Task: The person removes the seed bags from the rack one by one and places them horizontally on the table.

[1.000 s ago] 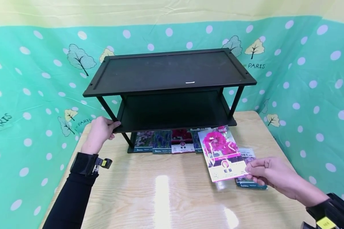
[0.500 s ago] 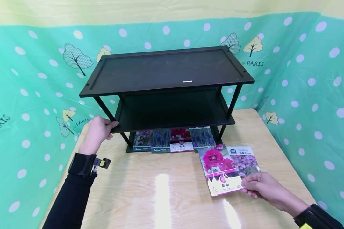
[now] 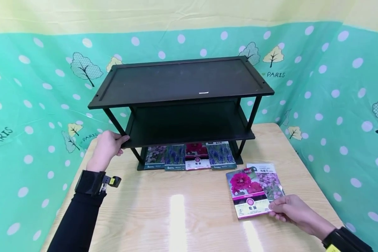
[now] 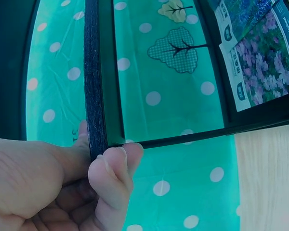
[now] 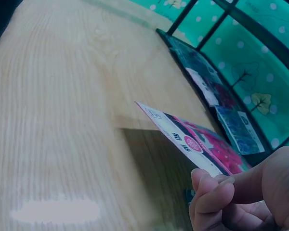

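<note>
My left hand point(image 3: 107, 148) pinches the left front corner of the middle board of a black tiered shelf point(image 3: 182, 82); in the left wrist view, thumb and fingers point(image 4: 111, 178) lie on either side of the board's edge. My right hand point(image 3: 294, 211) pinches the lower right corner of a seed packet with a pink hollyhock picture point(image 3: 249, 192). In the right wrist view this packet point(image 5: 183, 139) is tilted and casts a shadow on the table. In the head view it overlaps a second seed packet with small purple flowers point(image 3: 269, 180).
Several seed packets stand in a row on the shelf's bottom board, among them a lavender-blue one point(image 3: 221, 155) and a red-flowered one point(image 3: 196, 154). The shelf stands on a wooden table point(image 3: 145, 210). A green dotted curtain point(image 3: 334, 105) surrounds the table's back and sides.
My right hand has brought the hollyhock packet down and away from the shelf, over the purple-flowered packet. The row of packets shows more fully now. My left hand keeps its hold on the shelf.
</note>
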A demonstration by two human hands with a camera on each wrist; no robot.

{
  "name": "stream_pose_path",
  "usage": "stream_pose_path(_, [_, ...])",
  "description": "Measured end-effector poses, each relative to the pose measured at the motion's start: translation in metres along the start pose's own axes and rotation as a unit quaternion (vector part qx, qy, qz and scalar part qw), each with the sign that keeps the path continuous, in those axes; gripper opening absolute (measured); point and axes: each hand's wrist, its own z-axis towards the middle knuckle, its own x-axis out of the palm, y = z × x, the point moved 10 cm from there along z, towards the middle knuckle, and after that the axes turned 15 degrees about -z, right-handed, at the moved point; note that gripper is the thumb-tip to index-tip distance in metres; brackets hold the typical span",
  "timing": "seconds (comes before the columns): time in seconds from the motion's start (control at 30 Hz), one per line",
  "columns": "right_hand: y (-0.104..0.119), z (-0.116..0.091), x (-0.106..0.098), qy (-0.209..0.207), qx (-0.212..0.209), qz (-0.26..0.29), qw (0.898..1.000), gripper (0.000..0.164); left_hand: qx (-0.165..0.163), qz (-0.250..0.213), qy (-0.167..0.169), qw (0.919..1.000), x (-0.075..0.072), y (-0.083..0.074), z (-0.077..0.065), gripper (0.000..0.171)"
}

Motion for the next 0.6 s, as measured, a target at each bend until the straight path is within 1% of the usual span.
stream_pose_path(0.1, [0.002,0.003,-0.002,-0.003,-0.001,0.008,1.0,0.023,0.001,-0.001,0.007,1.0,0.0,-0.002,0.002,0.031])
stream_pose_path(0.2, [0.003,0.006,0.001,-0.003,-0.006,0.013,1.0,0.024,-0.006,0.007,0.015,0.9998,0.0,-0.001,0.003,0.031])
stream_pose_path(0.33, [0.004,0.01,0.003,-0.006,-0.015,0.009,1.0,0.027,-0.01,0.02,0.015,0.9996,0.0,-0.001,0.005,0.032])
stream_pose_path(0.4, [0.003,0.011,0.005,-0.007,-0.012,0.006,1.0,0.027,-0.01,0.021,0.015,0.9996,0.0,-0.001,0.006,0.032])
stream_pose_path(0.5, [0.001,0.013,0.009,-0.009,-0.003,0.0,1.0,0.027,-0.019,0.017,0.018,0.9995,0.001,0.002,0.002,0.032])
stream_pose_path(0.6, [0.002,0.015,0.008,-0.016,0.001,-0.003,1.0,0.027,-0.02,0.016,0.015,0.9995,0.001,0.002,0.005,0.032])
